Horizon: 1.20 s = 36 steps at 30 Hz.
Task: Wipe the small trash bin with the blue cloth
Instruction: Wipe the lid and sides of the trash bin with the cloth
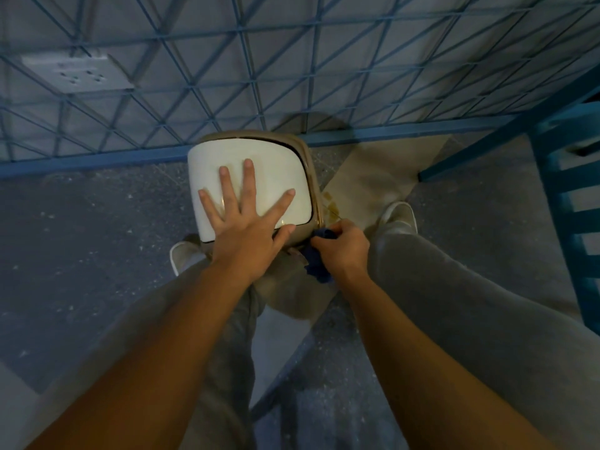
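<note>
The small trash bin (311, 177) stands on the floor between my feet, close to the wall. It has a beige body and a white lid (224, 157). My left hand (246, 219) lies flat on the lid with its fingers spread, holding nothing. My right hand (341, 246) is closed around the dark blue cloth (316, 267) and presses it against the bin's near right side, just below the lid's corner. Part of the cloth hangs down under my wrist. The bin's lower body is hidden by my hands and legs.
A wall with blue lattice trim (292, 76) rises right behind the bin, with a white socket plate (78, 73) at upper left. A blue wooden frame (561, 190) stands at the right. My shoes (399, 216) flank the bin on a speckled grey floor with a tan patch (389, 170).
</note>
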{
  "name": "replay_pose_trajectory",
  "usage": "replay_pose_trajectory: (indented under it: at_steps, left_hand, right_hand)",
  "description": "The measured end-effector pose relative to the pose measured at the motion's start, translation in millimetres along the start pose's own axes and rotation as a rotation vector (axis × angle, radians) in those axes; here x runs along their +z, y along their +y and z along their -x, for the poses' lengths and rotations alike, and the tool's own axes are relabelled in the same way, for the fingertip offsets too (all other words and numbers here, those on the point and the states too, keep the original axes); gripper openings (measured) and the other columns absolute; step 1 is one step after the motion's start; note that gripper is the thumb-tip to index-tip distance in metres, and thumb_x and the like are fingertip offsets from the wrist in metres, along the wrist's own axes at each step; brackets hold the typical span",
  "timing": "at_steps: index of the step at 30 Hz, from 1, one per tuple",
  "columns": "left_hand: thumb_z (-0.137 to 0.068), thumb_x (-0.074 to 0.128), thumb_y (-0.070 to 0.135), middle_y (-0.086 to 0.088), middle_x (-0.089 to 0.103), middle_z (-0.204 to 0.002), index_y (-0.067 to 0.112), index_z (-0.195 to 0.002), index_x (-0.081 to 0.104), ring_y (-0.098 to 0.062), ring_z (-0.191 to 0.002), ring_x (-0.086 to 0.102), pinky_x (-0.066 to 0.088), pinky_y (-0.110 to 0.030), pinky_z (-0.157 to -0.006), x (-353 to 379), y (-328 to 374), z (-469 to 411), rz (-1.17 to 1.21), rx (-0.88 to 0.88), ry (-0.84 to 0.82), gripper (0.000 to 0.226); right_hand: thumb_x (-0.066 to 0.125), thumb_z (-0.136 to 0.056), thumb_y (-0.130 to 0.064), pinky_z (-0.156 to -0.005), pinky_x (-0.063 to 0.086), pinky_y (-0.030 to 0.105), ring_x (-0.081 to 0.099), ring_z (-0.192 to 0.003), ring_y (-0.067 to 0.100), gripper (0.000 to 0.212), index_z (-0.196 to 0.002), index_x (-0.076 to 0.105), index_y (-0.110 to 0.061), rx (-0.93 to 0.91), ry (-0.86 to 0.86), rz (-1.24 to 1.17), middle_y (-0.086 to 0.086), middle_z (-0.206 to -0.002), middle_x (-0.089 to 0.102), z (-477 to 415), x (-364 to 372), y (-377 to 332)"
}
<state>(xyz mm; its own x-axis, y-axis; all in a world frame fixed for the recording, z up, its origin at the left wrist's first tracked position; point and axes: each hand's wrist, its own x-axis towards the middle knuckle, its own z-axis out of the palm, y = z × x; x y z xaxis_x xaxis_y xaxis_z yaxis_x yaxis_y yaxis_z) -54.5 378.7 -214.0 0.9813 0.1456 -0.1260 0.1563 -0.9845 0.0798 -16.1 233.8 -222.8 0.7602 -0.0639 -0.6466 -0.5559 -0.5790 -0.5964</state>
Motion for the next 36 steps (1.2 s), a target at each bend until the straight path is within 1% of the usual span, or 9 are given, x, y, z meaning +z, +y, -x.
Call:
replay_pose_trajectory:
  at_steps: [3, 9, 14, 19, 23, 28, 31, 34, 36]
  left_hand:
    - [-0.081, 0.032, 0.057, -0.023, 0.026, -0.15, 0.045, -0.133, 0.039, -0.056, -0.133, 0.021, 0.006, -0.07, -0.099, 6, -2, 0, -0.048, 0.037, 0.063, 0.053]
    - [-0.08, 0.034, 0.056, -0.021, 0.029, -0.15, 0.045, -0.131, 0.042, -0.057, -0.132, 0.023, 0.009, -0.072, -0.098, 11, -6, -2, -0.066, 0.053, 0.121, 0.053]
    - [-0.08, 0.033, 0.057, -0.019, 0.03, -0.15, 0.045, -0.133, 0.036, -0.056, -0.132, 0.023, 0.007, -0.069, -0.098, 12, -5, -2, -0.099, 0.041, 0.144, 0.054]
    - [-0.081, 0.036, 0.056, -0.018, 0.025, -0.152, 0.043, -0.133, 0.042, -0.055, -0.134, 0.017, 0.003, -0.07, -0.1, 8, -3, -2, -0.049, 0.014, 0.119, 0.054]
    - [-0.08, 0.052, 0.053, -0.016, 0.018, -0.155, 0.044, -0.133, 0.042, -0.054, -0.137, 0.01, -0.002, -0.068, -0.101, 7, -2, -1, -0.016, -0.005, 0.104, 0.055]
    - [-0.08, 0.057, 0.052, -0.015, 0.018, -0.155, 0.044, -0.134, 0.041, -0.054, -0.137, 0.01, 0.0, -0.07, -0.102, 8, -2, -1, -0.025, -0.006, 0.099, 0.057]
    - [-0.081, 0.056, 0.053, -0.014, 0.015, -0.156, 0.046, -0.134, 0.04, -0.053, -0.138, 0.007, -0.002, -0.069, -0.103, 7, -1, -2, -0.01, -0.012, 0.086, 0.056]
    - [-0.081, 0.05, 0.055, -0.013, 0.013, -0.156, 0.046, -0.133, 0.04, -0.052, -0.138, 0.005, -0.005, -0.068, -0.103, 5, -1, -2, -0.005, -0.017, 0.068, 0.054]
    - [-0.08, 0.043, 0.056, -0.015, 0.018, -0.155, 0.045, -0.131, 0.044, -0.054, -0.137, 0.009, -0.002, -0.068, -0.102, 5, -1, -2, -0.012, -0.008, 0.069, 0.052]
  right_hand:
    - [0.061, -0.081, -0.008, -0.051, 0.039, 0.021, 0.052, -0.07, 0.016, 0.011, -0.079, 0.05, -0.011, -0.046, 0.055, 0.073, 0.007, -0.08, 0.056, -6, -6, -10]
    - [0.062, -0.081, -0.009, -0.069, 0.038, 0.024, 0.061, -0.095, 0.029, 0.019, -0.098, 0.063, 0.001, -0.236, 0.041, 0.306, 0.018, -0.1, 0.067, -34, -9, -41]
    - [0.058, -0.086, -0.012, -0.075, 0.043, 0.031, 0.052, -0.085, 0.024, 0.007, -0.091, 0.054, -0.009, -0.316, -0.081, 0.472, 0.019, -0.101, 0.062, -48, -7, -61]
    - [0.064, -0.084, -0.015, -0.075, 0.042, 0.025, 0.058, -0.093, 0.023, 0.017, -0.097, 0.061, -0.004, -0.277, 0.041, 0.223, 0.015, -0.103, 0.066, -39, -9, -38]
    - [0.067, -0.082, -0.012, -0.081, 0.054, 0.041, 0.063, -0.089, 0.026, 0.014, -0.091, 0.062, -0.002, -0.2, 0.083, 0.006, 0.014, -0.093, 0.066, -24, -3, -14]
    - [0.065, -0.084, -0.012, -0.048, 0.053, 0.021, 0.061, -0.069, 0.022, 0.009, -0.08, 0.057, -0.012, -0.136, 0.101, -0.115, 0.01, -0.082, 0.062, -11, 4, 0]
    - [0.066, -0.081, -0.02, -0.071, 0.058, 0.038, 0.064, -0.082, 0.03, 0.01, -0.084, 0.061, -0.012, -0.147, 0.056, -0.065, 0.015, -0.094, 0.065, -3, 10, 15]
    - [0.064, -0.082, -0.013, -0.081, 0.048, 0.026, 0.058, -0.091, 0.022, 0.014, -0.093, 0.064, -0.004, -0.207, 0.057, 0.059, 0.014, -0.105, 0.06, 2, 11, 20]
    - [0.062, -0.083, -0.009, -0.08, 0.049, 0.028, 0.061, -0.092, 0.024, 0.013, -0.094, 0.065, -0.005, -0.215, 0.084, 0.056, 0.015, -0.104, 0.063, 0, 9, 16]
